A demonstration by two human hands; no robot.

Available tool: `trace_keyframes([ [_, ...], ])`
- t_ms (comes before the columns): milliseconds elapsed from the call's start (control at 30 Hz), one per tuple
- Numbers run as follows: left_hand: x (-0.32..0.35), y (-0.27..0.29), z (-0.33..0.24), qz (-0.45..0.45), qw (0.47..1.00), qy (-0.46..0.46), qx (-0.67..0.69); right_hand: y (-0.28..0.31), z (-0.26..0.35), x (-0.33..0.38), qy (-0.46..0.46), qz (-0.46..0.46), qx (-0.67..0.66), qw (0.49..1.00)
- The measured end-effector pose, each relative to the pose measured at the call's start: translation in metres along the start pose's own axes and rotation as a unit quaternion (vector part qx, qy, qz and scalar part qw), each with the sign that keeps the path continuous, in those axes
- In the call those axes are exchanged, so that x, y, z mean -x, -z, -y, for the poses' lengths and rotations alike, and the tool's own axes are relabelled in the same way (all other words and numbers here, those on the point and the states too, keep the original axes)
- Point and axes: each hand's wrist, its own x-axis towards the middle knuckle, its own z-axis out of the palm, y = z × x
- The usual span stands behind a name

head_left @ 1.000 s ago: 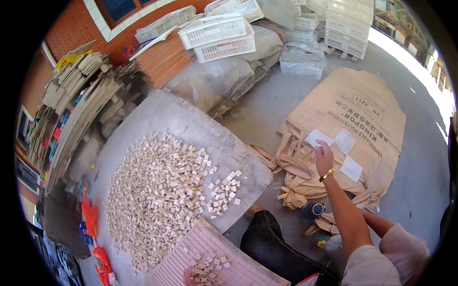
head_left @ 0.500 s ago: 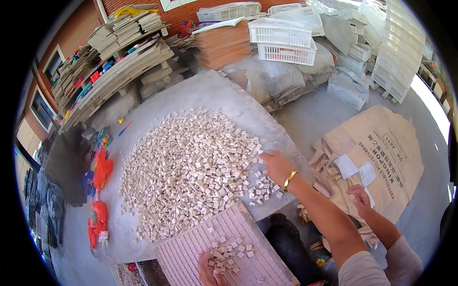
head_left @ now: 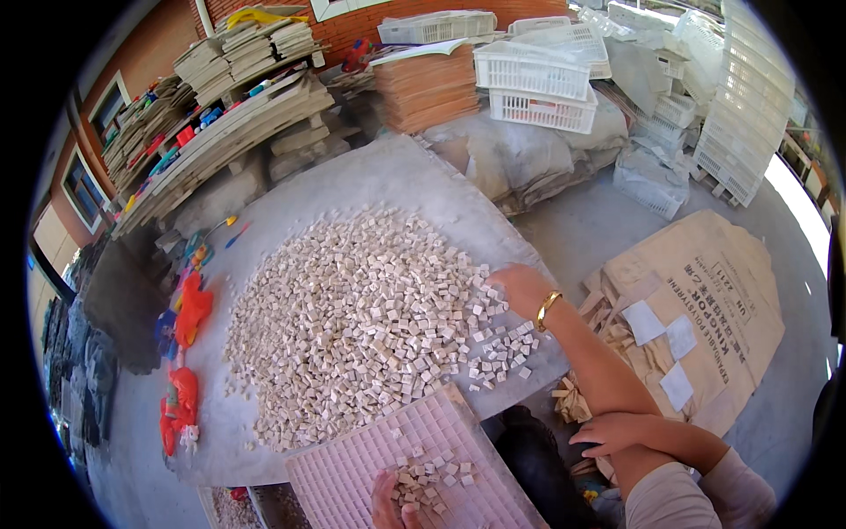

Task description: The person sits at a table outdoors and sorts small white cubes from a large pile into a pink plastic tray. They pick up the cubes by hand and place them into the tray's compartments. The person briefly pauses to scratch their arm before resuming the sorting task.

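Note:
My left hand [head_left: 388, 506] shows at the lower edge, over a pale pink gridded tray [head_left: 339, 469]. Its fingers point away from me with the thumb apart, and it is beside a small heap of pale cubes [head_left: 432, 478], touching its left side. More cubes are scattered up the tray. Beyond the tray spreads a large pile of the same off-white cubes [head_left: 352, 313] on a grey-topped table [head_left: 388, 163]. My right hand is out of view.
At right, a co-worker's braceleted hand [head_left: 522, 289] touches the pile's edge; their other hand [head_left: 608, 435] rests on that forearm. A brown paper sack [head_left: 740, 339] lies beyond. White crates [head_left: 533, 75] and stacked boards [head_left: 238, 132] stand behind. Red plastic bags [head_left: 187, 309] lie left.
The co-worker's free hand has come down from over the sack onto their other forearm. The whole view has shifted slightly. My left hand stays beside the cubes on the tray.

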Motion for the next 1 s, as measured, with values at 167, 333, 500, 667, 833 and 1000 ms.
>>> trace_keyframes([
  [167, -0.001, -0.001, -0.002, 0.0, 1.0, -0.003, -0.002, -0.02, -0.013, -0.007, 0.018, -0.047, -0.022, 0.999],
  [333, -0.002, 0.0, -0.003, 0.0, 1.0, -0.002, -0.008, -0.017, -0.03, -0.006, 0.033, 0.011, -0.066, 0.997],
  [500, -0.004, 0.001, -0.003, -0.001, 1.0, -0.002, -0.008, -0.013, -0.026, -0.005, -0.032, 0.017, -0.087, 0.996],
  [667, -0.006, 0.001, -0.004, 0.001, 1.0, -0.006, -0.011, -0.015, -0.015, -0.003, -0.014, 0.006, -0.028, 0.999],
  [833, -0.006, 0.001, -0.005, 0.001, 1.0, -0.011, -0.008, -0.006, -0.016, -0.002, -0.108, 0.01, -0.243, 0.964],
  [1000, -0.006, 0.002, -0.006, -0.01, 1.0, -0.016, -0.019, 0.01, -0.023, 0.008, -0.205, 0.018, -0.654, 0.728],
])
